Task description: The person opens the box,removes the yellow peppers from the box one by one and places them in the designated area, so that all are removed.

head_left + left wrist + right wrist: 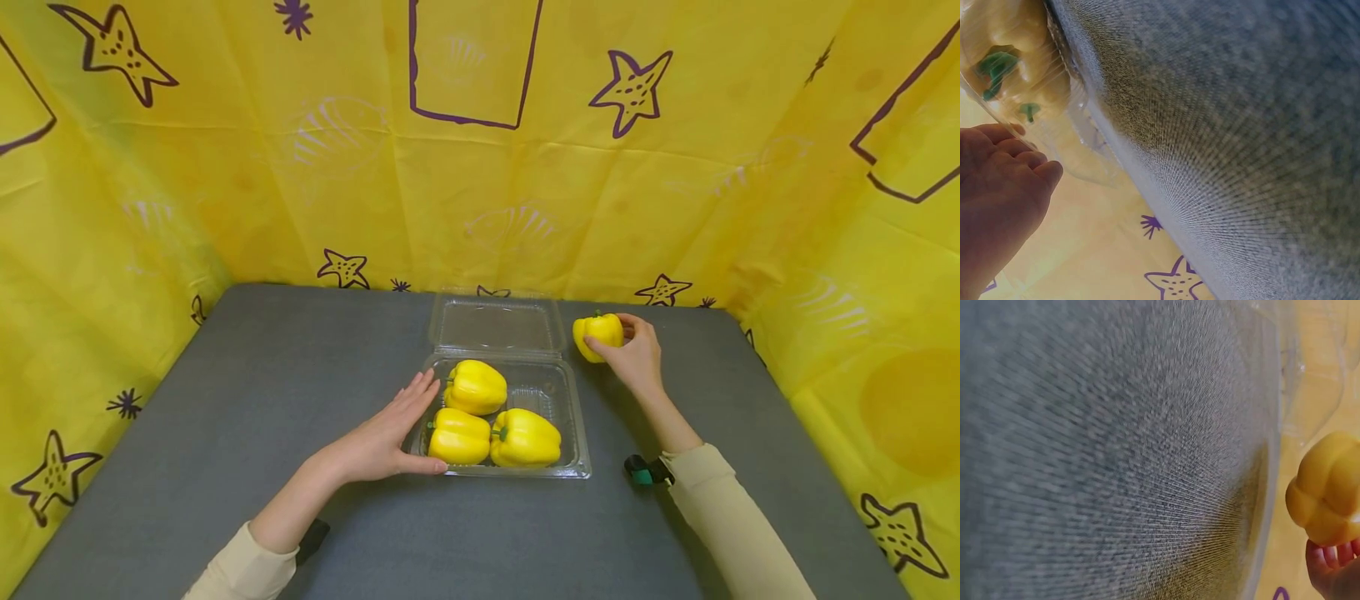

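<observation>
A clear plastic clamshell container (582, 450) lies with its lid (495, 327) folded back on the grey table. Three yellow bell peppers sit inside: one at the back left (476, 387), one at the front left (460, 437) and one at the front right (527, 438). My left hand (386, 433) rests along the container's left side, fingers stretched out and thumb at the front rim; the left wrist view shows its fingertips at the clear wall. Right of the lid, my right hand (636, 354) holds another yellow bell pepper (597, 337) between thumb and fingers, its green stem upward.
The container's back right part shows its bare ribbed floor (536, 400). A grey cloth-like surface (315, 350) covers the table. Yellow curtains (510, 183) printed with starfish and fish hang behind it and on both sides. Dark bands (647, 471) are worn at the wrists.
</observation>
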{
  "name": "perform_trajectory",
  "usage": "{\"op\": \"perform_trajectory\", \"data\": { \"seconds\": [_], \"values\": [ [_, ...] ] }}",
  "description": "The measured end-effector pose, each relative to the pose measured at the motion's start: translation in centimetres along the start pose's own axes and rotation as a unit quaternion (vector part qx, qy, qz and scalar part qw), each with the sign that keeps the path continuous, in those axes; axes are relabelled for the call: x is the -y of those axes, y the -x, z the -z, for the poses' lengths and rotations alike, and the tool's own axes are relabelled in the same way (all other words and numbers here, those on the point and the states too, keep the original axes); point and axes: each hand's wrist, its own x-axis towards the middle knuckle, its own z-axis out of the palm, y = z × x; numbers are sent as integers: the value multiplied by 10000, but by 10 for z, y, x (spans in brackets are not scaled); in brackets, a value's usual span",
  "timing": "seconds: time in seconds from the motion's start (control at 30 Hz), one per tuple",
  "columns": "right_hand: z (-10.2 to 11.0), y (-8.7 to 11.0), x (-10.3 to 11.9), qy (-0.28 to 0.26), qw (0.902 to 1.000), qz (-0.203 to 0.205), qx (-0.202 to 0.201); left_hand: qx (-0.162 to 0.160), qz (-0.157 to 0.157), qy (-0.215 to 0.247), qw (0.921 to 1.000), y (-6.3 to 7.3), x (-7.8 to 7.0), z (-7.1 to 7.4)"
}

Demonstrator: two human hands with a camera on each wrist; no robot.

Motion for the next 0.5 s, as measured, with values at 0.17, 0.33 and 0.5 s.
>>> {"op": "perform_trajectory", "data": {
  "seconds": [0.17,0.33,0.5],
  "values": [
    [-5,-7,-3,128,9999,14,-1,-13,-30,-16,10000,0,1,-1],
    [-9,-14,-4,278,9996,48,10,-27,-36,-32,10000,-1,2,-1],
    [-11,-18,-2,396,9991,143,87,-33,-25,-40,10000,0,2,-1]
  ]
}}
